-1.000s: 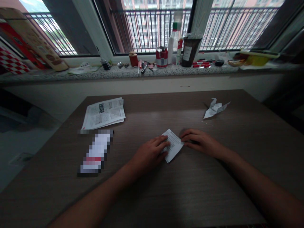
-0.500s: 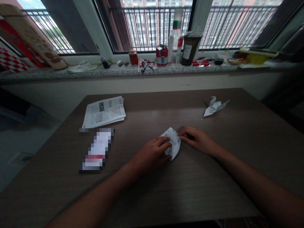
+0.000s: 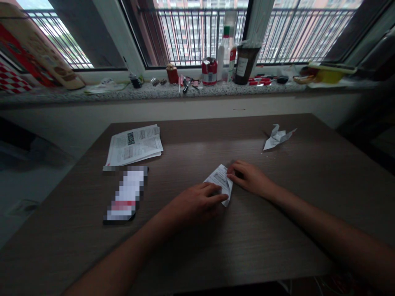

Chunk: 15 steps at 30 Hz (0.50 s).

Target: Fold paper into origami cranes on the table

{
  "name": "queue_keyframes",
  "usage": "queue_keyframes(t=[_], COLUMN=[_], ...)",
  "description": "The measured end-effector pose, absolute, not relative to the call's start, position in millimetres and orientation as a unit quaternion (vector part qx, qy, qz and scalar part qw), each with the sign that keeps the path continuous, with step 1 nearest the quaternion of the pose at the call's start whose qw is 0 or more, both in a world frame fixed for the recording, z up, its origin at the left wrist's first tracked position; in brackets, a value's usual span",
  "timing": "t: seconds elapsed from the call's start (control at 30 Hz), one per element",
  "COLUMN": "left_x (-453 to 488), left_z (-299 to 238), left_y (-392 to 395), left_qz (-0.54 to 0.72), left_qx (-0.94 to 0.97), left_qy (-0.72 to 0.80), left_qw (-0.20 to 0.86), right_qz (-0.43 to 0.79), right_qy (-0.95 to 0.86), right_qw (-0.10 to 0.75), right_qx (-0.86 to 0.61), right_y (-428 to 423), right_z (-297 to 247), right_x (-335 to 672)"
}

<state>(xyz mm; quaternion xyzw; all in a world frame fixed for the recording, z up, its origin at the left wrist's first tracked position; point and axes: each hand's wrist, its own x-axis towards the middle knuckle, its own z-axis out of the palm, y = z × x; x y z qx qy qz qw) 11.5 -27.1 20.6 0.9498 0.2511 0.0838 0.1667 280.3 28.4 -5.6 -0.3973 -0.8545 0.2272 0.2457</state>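
Note:
A small folded piece of printed paper [image 3: 219, 176] lies on the brown table between my hands, one corner pointing away from me. My left hand [image 3: 202, 199] rests over its near left part, fingers stretched out and pressing it down; they hide some of the print. At the paper's right edge, my right hand [image 3: 243, 174] pinches the edge between thumb and fingertips and bends it inward. A folded paper crane [image 3: 277, 137] stands farther back on the right.
Folded printed sheets [image 3: 135, 144] lie at the back left, with a pixelated phone [image 3: 126, 195] in front. On the granite windowsill [image 3: 117, 94] stand a red can [image 3: 209, 72], a bottle [image 3: 222, 61], a dark cup [image 3: 245, 63] and small clutter.
My right hand has moved a little left, folding the paper's right edge inward. My left hand has shifted slightly, its index finger reaching farther right along the paper.

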Motion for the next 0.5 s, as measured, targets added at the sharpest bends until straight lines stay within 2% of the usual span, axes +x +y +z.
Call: queue_keyframes(t=[0.5], left_x=[10.8], left_z=[21.9], left_y=[-31.7], left_qz=[0.043], left_qx=[0.954], left_qy=[0.261], left_qw=[0.139], right_qz=[0.188], right_qy=[-0.856], right_qw=[0.243], right_qx=[-0.415], right_y=[33.2], right_z=[-17.1], right_x=[269.7])
